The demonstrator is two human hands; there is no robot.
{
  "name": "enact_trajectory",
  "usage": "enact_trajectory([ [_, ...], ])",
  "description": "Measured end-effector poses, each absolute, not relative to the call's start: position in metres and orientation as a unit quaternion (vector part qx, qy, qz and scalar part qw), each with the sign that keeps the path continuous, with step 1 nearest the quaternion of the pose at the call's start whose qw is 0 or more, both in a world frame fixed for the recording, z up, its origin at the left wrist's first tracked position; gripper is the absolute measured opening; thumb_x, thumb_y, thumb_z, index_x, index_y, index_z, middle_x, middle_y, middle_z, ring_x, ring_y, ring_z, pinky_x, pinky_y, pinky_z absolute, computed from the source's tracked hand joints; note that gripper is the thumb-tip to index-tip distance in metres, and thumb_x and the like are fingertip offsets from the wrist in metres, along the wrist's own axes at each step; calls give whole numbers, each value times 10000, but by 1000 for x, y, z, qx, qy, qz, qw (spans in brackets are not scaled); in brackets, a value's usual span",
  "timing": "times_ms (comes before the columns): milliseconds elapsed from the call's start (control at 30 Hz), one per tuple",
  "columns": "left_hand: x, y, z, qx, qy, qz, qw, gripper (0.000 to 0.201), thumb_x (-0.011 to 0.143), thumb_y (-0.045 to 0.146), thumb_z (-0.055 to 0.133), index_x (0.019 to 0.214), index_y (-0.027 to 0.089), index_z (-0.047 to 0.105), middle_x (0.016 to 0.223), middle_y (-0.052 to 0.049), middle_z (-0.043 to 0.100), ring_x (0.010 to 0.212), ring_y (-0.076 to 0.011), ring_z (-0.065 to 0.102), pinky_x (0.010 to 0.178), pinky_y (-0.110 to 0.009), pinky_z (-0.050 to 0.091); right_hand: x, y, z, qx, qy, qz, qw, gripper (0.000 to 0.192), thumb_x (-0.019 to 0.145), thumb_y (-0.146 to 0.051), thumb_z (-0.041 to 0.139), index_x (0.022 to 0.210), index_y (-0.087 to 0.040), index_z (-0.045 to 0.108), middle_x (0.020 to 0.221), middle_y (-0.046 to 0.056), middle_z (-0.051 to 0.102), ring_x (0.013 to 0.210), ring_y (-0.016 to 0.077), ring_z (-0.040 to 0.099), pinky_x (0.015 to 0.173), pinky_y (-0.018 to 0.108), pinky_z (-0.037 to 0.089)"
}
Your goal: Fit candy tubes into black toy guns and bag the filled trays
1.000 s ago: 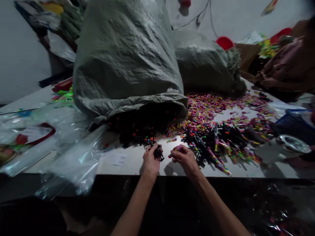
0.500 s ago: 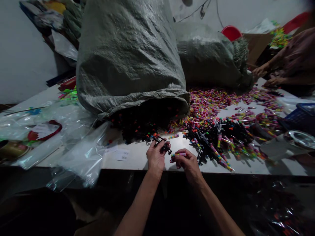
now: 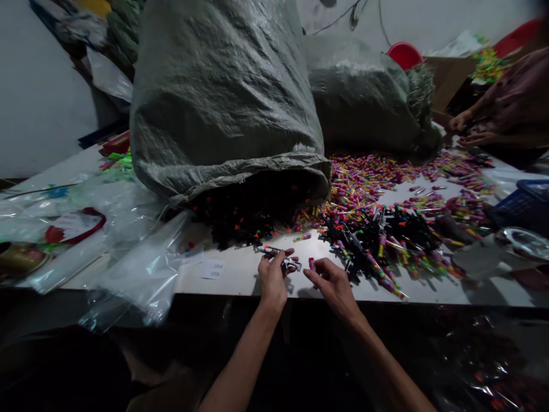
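Observation:
My left hand [image 3: 271,281] is closed around a small black toy gun [image 3: 283,261], whose coloured tip points up and left. Just to its right, my right hand [image 3: 335,285] pinches a short candy tube [image 3: 311,264] with a pink end; fingers cover the rest of it. A small gap separates the tube from the gun. Right of my hands lies a heap of black toy guns [image 3: 355,243], some with candy-filled tubes on them. More dark toy parts [image 3: 235,232] spill from the mouth of a big grey woven sack [image 3: 227,109].
Many loose candy tubes [image 3: 364,180] spread behind the heap, beside a second sack [image 3: 360,97]. Clear plastic bags [image 3: 141,263] and a paper slip [image 3: 212,269] lie left. At right are a blue basket [image 3: 525,203] and a roll of tape [image 3: 525,243]. Another person's hands [image 3: 472,137] work at far right.
The toy gun has turned in my left hand, its light-catching side now showing. My right hand has tilted the candy tube from lying sideways to more upright.

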State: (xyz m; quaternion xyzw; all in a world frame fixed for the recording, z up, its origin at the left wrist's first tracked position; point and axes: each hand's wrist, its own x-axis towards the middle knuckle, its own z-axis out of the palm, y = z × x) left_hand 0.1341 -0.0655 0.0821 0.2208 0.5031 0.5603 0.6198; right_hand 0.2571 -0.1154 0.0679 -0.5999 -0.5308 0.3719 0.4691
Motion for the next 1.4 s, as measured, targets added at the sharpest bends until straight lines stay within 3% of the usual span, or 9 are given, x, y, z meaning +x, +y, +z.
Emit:
enact_trajectory([
  [200, 132, -62, 82, 270, 491, 560, 610, 356, 664, 325, 643, 926, 156, 469, 744, -40, 655, 571, -141, 622, 475, -207, 419, 259, -130, 57, -602, -704, 171, 334, 207, 908, -329, 485, 949, -197, 640, 803, 32, 620, 720, 160, 600, 633, 237, 394],
  [467, 135, -63, 86, 283, 499, 563, 595, 393, 681, 327, 626, 988, 154, 451, 737, -30, 628, 568, -139, 615, 460, -209, 423, 259, -131, 61, -599, -727, 122, 314, 205, 911, -334, 495, 971, -221, 655, 779, 18, 613, 651, 120, 587, 586, 202, 376],
  [733, 134, -63, 85, 297, 504, 561, 586, 389, 697, 306, 608, 1016, 146, 453, 742, -33, 630, 586, -146, 625, 453, -208, 434, 259, -131, 58, -596, -750, -18, 285, 177, 901, -308, 518, 897, -221, 672, 728, 5, 621, 575, 107, 548, 545, 231, 310],
  [1067, 133, -63, 87, 291, 509, 543, 601, 366, 688, 288, 608, 995, 156, 459, 745, -33, 638, 593, -153, 637, 431, -197, 429, 259, -132, 61, -581, -769, -94, 249, 194, 916, -289, 488, 885, -224, 668, 682, 2, 615, 537, 118, 483, 554, 268, 266],
  [1400, 134, -61, 88, 303, 503, 542, 602, 364, 690, 274, 607, 997, 144, 460, 713, -30, 626, 585, -160, 629, 420, -206, 433, 261, -129, 63, -570, -780, -95, 240, 202, 931, -293, 465, 930, -222, 655, 678, 4, 620, 557, 115, 500, 570, 273, 264],
])
